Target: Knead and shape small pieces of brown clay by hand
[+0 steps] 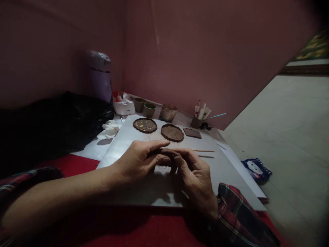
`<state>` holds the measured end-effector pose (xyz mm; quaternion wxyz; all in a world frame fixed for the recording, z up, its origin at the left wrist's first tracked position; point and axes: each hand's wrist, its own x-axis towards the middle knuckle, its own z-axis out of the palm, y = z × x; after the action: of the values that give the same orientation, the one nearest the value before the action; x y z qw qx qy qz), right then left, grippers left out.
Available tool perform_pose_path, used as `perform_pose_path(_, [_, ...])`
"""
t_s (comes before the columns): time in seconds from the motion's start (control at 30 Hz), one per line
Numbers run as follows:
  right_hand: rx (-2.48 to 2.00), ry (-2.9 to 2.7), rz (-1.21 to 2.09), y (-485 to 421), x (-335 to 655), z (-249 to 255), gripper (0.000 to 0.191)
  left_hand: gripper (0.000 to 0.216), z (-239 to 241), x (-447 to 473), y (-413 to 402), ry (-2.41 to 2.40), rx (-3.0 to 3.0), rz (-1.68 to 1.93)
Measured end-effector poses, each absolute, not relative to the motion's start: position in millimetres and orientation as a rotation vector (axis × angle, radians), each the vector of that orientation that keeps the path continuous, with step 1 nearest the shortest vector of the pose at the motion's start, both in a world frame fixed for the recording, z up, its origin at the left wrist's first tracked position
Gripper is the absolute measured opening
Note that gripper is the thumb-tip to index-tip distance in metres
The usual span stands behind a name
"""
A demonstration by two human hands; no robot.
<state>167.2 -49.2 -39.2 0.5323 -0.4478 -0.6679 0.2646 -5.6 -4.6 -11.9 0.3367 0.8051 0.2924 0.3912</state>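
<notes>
Between my two hands, above the white board [120, 151], is a piece of brown clay [168, 153]. My left hand [141, 157] grips its left end, thumb below and fingers above. With thumb and fingers, my right hand [194, 169] pinches the right end. Behind the hands lie a round dark clay disc with yellow specks [145, 126], a round brown clay disc with a raised rim [172, 133] and a small flat clay slab [192, 133]. Two thin sticks [207, 151] rest on the board just beyond my right hand.
Along the wall stand two cups [149, 110], a clay-smeared bowl [168, 112] and a holder with tools [196, 122]. Crumpled tissue [109, 129] and a black plastic bag [59, 120] are at the left. A blue packet [255, 169] lies right of the board. Red cloth [123, 223] shows in front.
</notes>
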Motion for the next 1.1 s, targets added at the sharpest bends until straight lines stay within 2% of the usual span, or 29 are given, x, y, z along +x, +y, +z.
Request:
perform_pose_path(0.07, [-1.057, -1.580, 0.661, -49, 168, -40, 0.016, 0.035, -10, -5, -6, 0.775, 2.005, 1.013])
perform_pose_path(0.23, [-0.991, -1.511, 0.763, -48, 168, -39, 0.019, 0.021, -6, -7, -7, 0.628, 1.711, 0.919])
perform_pose_path(0.43, [-1.053, -1.410, 0.794, -46, 169, -33, 0.018, 0.031, -4, -12, -1, 0.435, 1.576, 0.773])
perform_pose_path(0.77, [-0.994, -1.511, 0.711, -45, 166, -31, 0.015, 0.018, -1, -6, -3, 0.556, 1.477, 0.765])
perform_pose_path(0.9, [-1.016, -1.554, 0.607, -49, 164, -32, 0.013, 0.022, -1, -3, -9, 0.578, 1.515, 0.799])
perform_pose_path(1.1, [-1.103, -1.590, 0.445, -50, 165, -37, 0.010, 0.041, -9, -4, -9, 0.617, 1.780, 0.832])
